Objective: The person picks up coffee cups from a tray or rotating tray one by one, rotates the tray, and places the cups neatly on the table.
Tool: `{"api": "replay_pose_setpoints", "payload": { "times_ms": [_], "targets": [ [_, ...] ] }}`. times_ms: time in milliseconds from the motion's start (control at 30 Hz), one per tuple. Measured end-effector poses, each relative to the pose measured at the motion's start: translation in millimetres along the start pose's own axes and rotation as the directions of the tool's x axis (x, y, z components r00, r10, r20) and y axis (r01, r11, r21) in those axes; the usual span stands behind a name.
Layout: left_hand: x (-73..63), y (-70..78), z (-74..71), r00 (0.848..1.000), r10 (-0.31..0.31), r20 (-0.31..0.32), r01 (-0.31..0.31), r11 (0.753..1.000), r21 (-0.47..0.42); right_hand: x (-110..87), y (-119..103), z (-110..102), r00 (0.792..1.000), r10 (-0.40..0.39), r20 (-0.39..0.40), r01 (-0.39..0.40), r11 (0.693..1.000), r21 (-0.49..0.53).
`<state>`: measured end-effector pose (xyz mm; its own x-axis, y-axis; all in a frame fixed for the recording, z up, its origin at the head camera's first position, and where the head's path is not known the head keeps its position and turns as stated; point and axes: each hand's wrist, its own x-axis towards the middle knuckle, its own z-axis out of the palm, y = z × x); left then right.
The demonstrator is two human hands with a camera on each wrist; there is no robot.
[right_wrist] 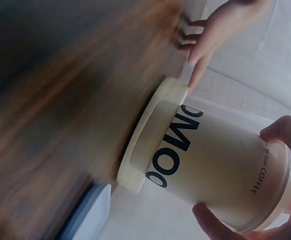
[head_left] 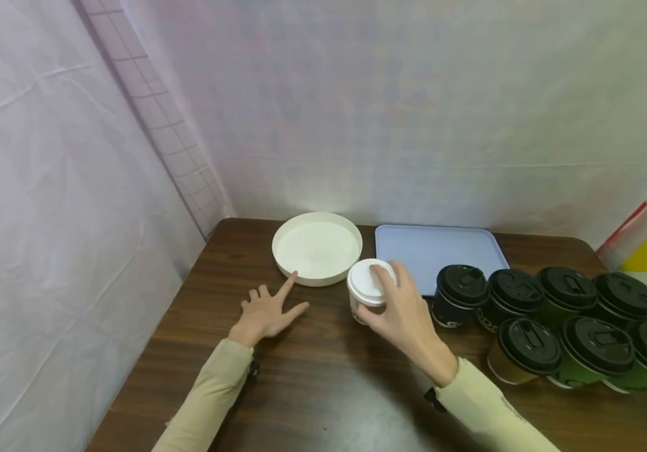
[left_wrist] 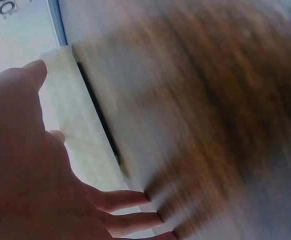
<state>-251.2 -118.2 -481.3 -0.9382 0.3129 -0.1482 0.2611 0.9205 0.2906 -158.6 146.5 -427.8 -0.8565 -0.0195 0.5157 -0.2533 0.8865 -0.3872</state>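
A paper coffee cup (right_wrist: 220, 160) with a white lid (head_left: 364, 281) is in my right hand (head_left: 408, 317), whose fingers and thumb grip it near the lid. Dark letters run around the cup in the right wrist view. The cup looks raised off the table beside the right front of a round, white, shallow tray (head_left: 316, 250). My left hand (head_left: 265, 315) has its fingers spread at the tray's front left, the index fingertip at the rim. In the left wrist view the left hand's other fingers reach the tabletop beside the tray (left_wrist: 85, 120).
Behind and right of the held cup lies a flat light-blue tray (head_left: 436, 248). Several black-lidded paper cups (head_left: 527, 345) stand close together on the right of the brown wooden table (head_left: 323, 402). White cloth (head_left: 414, 125) hangs behind the table and to its left.
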Motion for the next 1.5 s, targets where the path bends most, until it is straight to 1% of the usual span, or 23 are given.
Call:
{"api": "replay_pose_setpoints", "payload": {
  "times_ms": [133,267,467,533,700,1100,1367,1500],
  "targets": [
    [0.1,0.6,0.2,1.0,-0.001,0.008,0.001,1.0,-0.003,-14.9,3.1,-8.8,1.0,-0.003,-0.025,0.003,1.0,-0.017],
    [-0.4,1.2,0.1,1.0,0.0,0.005,0.0,1.0,-0.005,-30.4,7.2,-18.1,0.997,-0.025,-0.075,0.022,0.999,-0.044],
    [-0.8,0.7,0.5,1.0,0.0,0.001,0.0,1.0,-0.009,-51.7,15.6,-28.6,0.982,-0.088,-0.165,0.069,0.99,-0.119],
    [-0.8,0.9,0.1,1.0,0.002,0.002,-0.002,1.0,-0.008,-56.6,19.1,-30.9,0.978,-0.101,-0.184,0.075,0.987,-0.144],
    [-0.9,0.8,-0.4,1.0,-0.001,0.008,0.001,1.0,-0.004,-66.1,25.5,-36.3,0.975,-0.09,-0.201,0.054,0.983,-0.178],
    [-0.9,0.9,-1.0,1.0,0.001,0.007,-0.001,1.0,-0.004,-87.3,42.5,-52.1,0.973,-0.024,-0.228,-0.021,0.981,-0.193],
    [-0.6,0.4,-0.2,1.0,-0.001,0.006,0.001,1.0,0.01,-94.2,56.1,-60.6,0.967,-0.009,-0.253,-0.049,0.974,-0.22],
    [-0.5,0.5,0.0,1.0,0.001,0.008,-0.001,1.0,0.009,-96.3,60.7,-63.1,0.965,-0.001,-0.262,-0.058,0.974,-0.217]
  ]
}}
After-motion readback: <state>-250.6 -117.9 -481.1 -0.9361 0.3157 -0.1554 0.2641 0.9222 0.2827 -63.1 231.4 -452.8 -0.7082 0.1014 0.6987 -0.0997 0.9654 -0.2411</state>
